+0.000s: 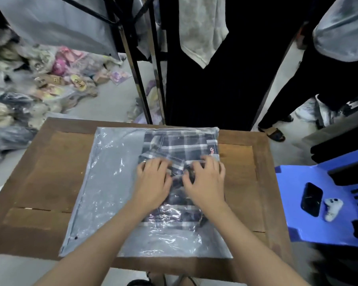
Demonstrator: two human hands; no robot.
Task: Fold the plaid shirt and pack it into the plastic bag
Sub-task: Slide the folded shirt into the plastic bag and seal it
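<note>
The left hand [153, 179] and right hand [206, 179] press open-fingered on the plaid shirt [180, 144] inside the plastic bag [108, 182]; pushing could bunch its folds.

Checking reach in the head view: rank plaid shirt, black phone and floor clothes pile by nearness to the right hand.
1. Plaid shirt, under the right hand.
2. Black phone, on the blue chair, right.
3. Clothes pile, floor, far left.
</note>
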